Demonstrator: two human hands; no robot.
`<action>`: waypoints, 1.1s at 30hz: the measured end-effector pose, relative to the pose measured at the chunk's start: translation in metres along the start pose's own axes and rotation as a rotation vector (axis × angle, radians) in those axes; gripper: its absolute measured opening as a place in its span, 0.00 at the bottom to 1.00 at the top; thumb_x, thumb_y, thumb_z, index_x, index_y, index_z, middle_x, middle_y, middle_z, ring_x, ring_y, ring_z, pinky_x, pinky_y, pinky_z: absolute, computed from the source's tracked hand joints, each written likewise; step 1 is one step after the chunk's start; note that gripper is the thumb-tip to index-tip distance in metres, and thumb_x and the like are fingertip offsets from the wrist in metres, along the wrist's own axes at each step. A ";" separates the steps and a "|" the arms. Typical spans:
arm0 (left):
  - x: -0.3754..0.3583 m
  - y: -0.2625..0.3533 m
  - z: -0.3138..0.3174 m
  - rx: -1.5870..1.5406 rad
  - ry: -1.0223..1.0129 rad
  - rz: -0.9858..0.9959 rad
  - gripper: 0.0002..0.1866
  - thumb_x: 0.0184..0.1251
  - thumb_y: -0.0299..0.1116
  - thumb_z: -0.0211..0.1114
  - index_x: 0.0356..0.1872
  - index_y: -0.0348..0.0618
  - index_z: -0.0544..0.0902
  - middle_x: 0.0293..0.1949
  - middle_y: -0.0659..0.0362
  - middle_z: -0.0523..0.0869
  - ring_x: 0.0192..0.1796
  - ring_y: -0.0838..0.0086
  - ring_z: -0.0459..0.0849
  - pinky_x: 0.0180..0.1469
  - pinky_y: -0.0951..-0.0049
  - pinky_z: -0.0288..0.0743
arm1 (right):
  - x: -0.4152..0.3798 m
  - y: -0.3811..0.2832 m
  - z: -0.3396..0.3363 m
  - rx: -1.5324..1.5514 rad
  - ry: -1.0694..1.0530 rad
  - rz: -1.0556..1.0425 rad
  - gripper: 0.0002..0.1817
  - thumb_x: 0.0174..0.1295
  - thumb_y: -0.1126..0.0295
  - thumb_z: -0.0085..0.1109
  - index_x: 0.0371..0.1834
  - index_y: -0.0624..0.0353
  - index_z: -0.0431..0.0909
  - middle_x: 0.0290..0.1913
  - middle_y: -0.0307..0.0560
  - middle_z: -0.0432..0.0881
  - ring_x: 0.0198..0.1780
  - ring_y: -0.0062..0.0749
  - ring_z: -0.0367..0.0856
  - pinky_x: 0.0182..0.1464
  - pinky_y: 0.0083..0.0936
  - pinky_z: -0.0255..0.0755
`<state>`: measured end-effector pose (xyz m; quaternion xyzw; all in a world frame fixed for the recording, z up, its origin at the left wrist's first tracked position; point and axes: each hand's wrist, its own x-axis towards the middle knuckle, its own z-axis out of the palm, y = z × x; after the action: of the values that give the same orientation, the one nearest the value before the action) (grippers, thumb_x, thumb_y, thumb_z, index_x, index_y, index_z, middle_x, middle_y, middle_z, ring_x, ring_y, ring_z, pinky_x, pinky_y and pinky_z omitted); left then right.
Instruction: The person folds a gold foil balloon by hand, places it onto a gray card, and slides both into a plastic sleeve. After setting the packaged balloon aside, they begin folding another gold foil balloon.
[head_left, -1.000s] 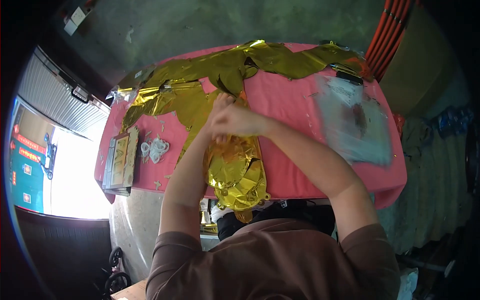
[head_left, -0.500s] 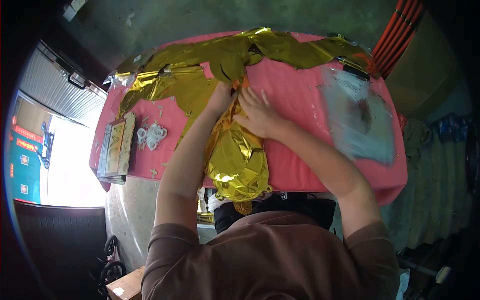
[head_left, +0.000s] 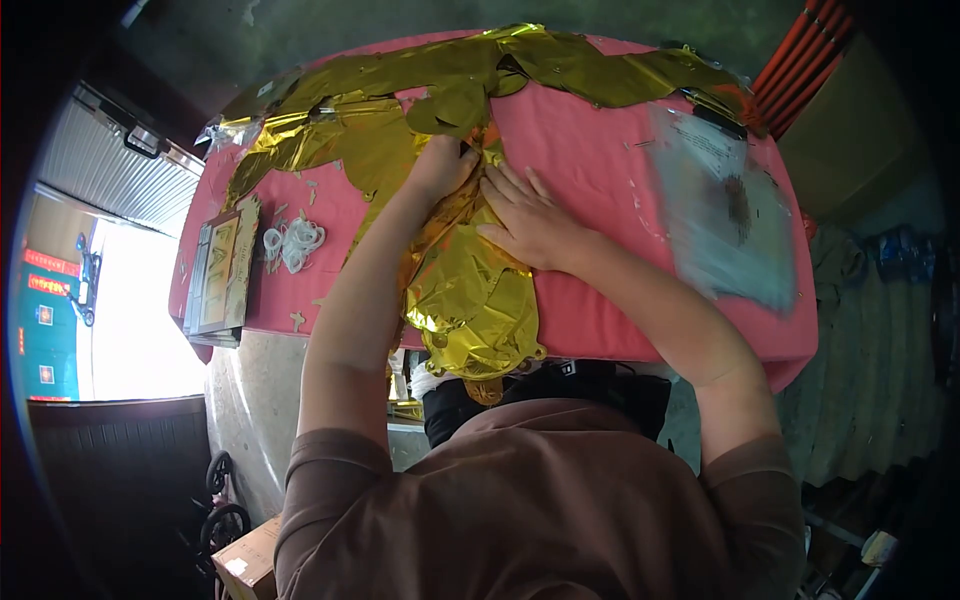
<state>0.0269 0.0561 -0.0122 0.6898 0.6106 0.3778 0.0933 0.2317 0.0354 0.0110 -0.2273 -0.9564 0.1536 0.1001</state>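
A flat, crinkled gold foil balloon [head_left: 480, 300] lies along the middle of the table, its rounded, tabbed end at the front edge. At its narrow upper part, my left hand [head_left: 443, 168] is closed with the fingers curled on the foil; the fingertips are partly hidden. Just to the right, my right hand [head_left: 535, 222] rests palm down on the balloon's edge, fingers stretched out and apart. More gold foil [head_left: 350, 140] spreads flat beyond and to the left of my hands.
A pink cloth [head_left: 590, 290] covers the table. White ribbon coils [head_left: 294, 245] and a stack of printed cards [head_left: 222, 270] lie at left, with small pale pieces scattered nearby. Clear plastic packets [head_left: 725, 210] lie at right. Red poles [head_left: 800, 65] stand beyond the back right corner.
The view has tilted slightly, so the table sits higher in it. My right hand has slid a little right and toward me from my left hand, showing more foil between them.
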 end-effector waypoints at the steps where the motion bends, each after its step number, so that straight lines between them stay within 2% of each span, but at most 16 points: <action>1: 0.002 0.005 -0.003 0.001 0.001 0.004 0.18 0.53 0.29 0.60 0.46 0.35 0.76 0.37 0.38 0.80 0.44 0.44 0.78 0.45 0.57 0.73 | 0.000 -0.001 -0.003 -0.008 -0.008 0.008 0.36 0.67 0.51 0.41 0.68 0.70 0.52 0.72 0.61 0.50 0.75 0.46 0.41 0.73 0.45 0.33; 3: 0.002 0.015 -0.011 0.060 -0.139 -0.143 0.19 0.52 0.28 0.60 0.48 0.36 0.75 0.40 0.38 0.80 0.46 0.44 0.77 0.47 0.57 0.72 | 0.000 -0.004 -0.005 -0.019 -0.013 0.012 0.37 0.66 0.50 0.42 0.68 0.70 0.52 0.72 0.62 0.50 0.75 0.46 0.41 0.73 0.44 0.33; 4: 0.001 0.021 -0.014 0.062 -0.135 -0.141 0.19 0.52 0.28 0.60 0.48 0.36 0.75 0.40 0.38 0.80 0.46 0.44 0.77 0.47 0.57 0.72 | 0.000 -0.005 -0.003 -0.018 -0.009 0.011 0.37 0.66 0.49 0.42 0.68 0.70 0.51 0.72 0.61 0.49 0.75 0.46 0.41 0.73 0.44 0.33; 6: -0.002 0.034 -0.017 0.069 -0.110 -0.196 0.15 0.53 0.27 0.59 0.44 0.33 0.77 0.33 0.40 0.81 0.36 0.55 0.81 0.39 0.64 0.73 | -0.002 -0.008 0.003 -0.016 0.003 0.011 0.38 0.66 0.49 0.42 0.69 0.70 0.51 0.72 0.61 0.49 0.75 0.46 0.41 0.73 0.43 0.33; 9: -0.001 0.013 -0.007 -0.018 -0.033 -0.068 0.14 0.55 0.27 0.60 0.43 0.33 0.78 0.32 0.44 0.83 0.34 0.62 0.82 0.38 0.66 0.73 | -0.004 -0.009 0.010 -0.063 0.027 0.020 0.38 0.66 0.48 0.41 0.69 0.69 0.51 0.72 0.60 0.49 0.75 0.46 0.41 0.74 0.41 0.33; 13: 0.007 -0.002 -0.016 -0.211 -0.056 -0.151 0.20 0.55 0.29 0.60 0.51 0.37 0.76 0.36 0.45 0.84 0.41 0.55 0.83 0.44 0.63 0.74 | -0.003 -0.008 0.011 -0.099 0.035 0.007 0.39 0.66 0.47 0.41 0.69 0.69 0.51 0.72 0.59 0.50 0.75 0.46 0.42 0.74 0.41 0.33; 15: 0.012 -0.003 -0.039 -0.186 -0.015 -0.364 0.19 0.57 0.28 0.58 0.52 0.36 0.76 0.38 0.49 0.85 0.43 0.62 0.83 0.45 0.66 0.74 | -0.004 -0.007 0.013 -0.114 0.044 0.002 0.39 0.66 0.47 0.41 0.69 0.69 0.51 0.72 0.59 0.50 0.75 0.46 0.43 0.74 0.41 0.33; 17: 0.014 -0.010 -0.055 -0.578 0.180 -0.727 0.16 0.59 0.27 0.57 0.49 0.35 0.78 0.40 0.51 0.84 0.45 0.64 0.82 0.47 0.68 0.74 | -0.005 -0.007 0.014 -0.130 0.061 -0.005 0.39 0.65 0.47 0.41 0.69 0.69 0.52 0.72 0.59 0.51 0.75 0.46 0.43 0.74 0.41 0.34; 18: 0.014 -0.019 -0.060 -0.574 0.181 -0.723 0.16 0.59 0.27 0.57 0.49 0.35 0.78 0.40 0.51 0.84 0.45 0.64 0.82 0.47 0.68 0.74 | -0.005 -0.006 0.015 -0.130 0.067 -0.005 0.39 0.65 0.47 0.41 0.69 0.69 0.52 0.72 0.59 0.51 0.75 0.46 0.43 0.74 0.41 0.34; 20: 0.012 -0.037 -0.062 -0.443 0.697 -0.494 0.15 0.60 0.26 0.55 0.47 0.33 0.79 0.42 0.52 0.84 0.45 0.66 0.81 0.48 0.69 0.73 | -0.004 -0.005 0.016 -0.137 0.082 -0.018 0.39 0.65 0.46 0.38 0.69 0.68 0.53 0.72 0.59 0.51 0.75 0.46 0.44 0.73 0.42 0.35; 21: 0.012 -0.041 -0.061 -0.286 0.691 -0.321 0.14 0.62 0.26 0.55 0.48 0.36 0.80 0.46 0.51 0.83 0.48 0.65 0.80 0.51 0.71 0.71 | -0.004 -0.005 0.017 -0.135 0.085 -0.019 0.39 0.65 0.46 0.38 0.69 0.68 0.53 0.72 0.59 0.51 0.75 0.46 0.44 0.73 0.42 0.35; 22: 0.012 -0.026 -0.062 -0.282 0.691 -0.321 0.14 0.62 0.26 0.55 0.48 0.36 0.80 0.46 0.51 0.83 0.48 0.65 0.80 0.51 0.71 0.71 | -0.004 -0.005 0.017 -0.129 0.087 -0.017 0.39 0.65 0.45 0.38 0.69 0.68 0.53 0.72 0.59 0.51 0.74 0.46 0.44 0.73 0.43 0.35; 24: 0.013 0.019 -0.061 -0.016 0.151 -0.049 0.14 0.64 0.31 0.57 0.50 0.43 0.79 0.52 0.54 0.80 0.54 0.63 0.77 0.58 0.68 0.68 | -0.003 -0.005 0.017 -0.124 0.084 -0.020 0.39 0.65 0.45 0.39 0.68 0.68 0.54 0.72 0.59 0.52 0.74 0.47 0.44 0.73 0.43 0.35; 26: 0.016 0.021 -0.041 0.265 0.016 0.244 0.15 0.65 0.37 0.58 0.52 0.47 0.79 0.57 0.54 0.77 0.60 0.59 0.72 0.62 0.63 0.64 | -0.003 -0.006 0.015 -0.112 0.054 0.003 0.39 0.64 0.45 0.39 0.68 0.68 0.54 0.72 0.60 0.52 0.74 0.47 0.44 0.73 0.43 0.35; 29: 0.016 0.026 -0.022 0.400 -0.113 0.178 0.17 0.65 0.39 0.57 0.52 0.46 0.79 0.57 0.54 0.76 0.62 0.59 0.70 0.64 0.61 0.61 | -0.002 -0.007 0.015 -0.102 0.055 0.003 0.39 0.64 0.45 0.40 0.68 0.68 0.55 0.72 0.61 0.51 0.74 0.47 0.44 0.73 0.44 0.35; 33: 0.025 0.022 -0.015 0.390 -0.207 0.074 0.18 0.66 0.41 0.55 0.53 0.46 0.78 0.58 0.53 0.76 0.62 0.60 0.70 0.64 0.62 0.62 | -0.004 -0.009 0.010 -0.111 0.046 -0.007 0.39 0.65 0.47 0.41 0.69 0.69 0.52 0.72 0.61 0.50 0.75 0.48 0.43 0.73 0.43 0.33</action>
<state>0.0333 0.0686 0.0213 0.7518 0.6334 0.1832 0.0063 0.2287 0.0236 0.0038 -0.2327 -0.9617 0.0949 0.1097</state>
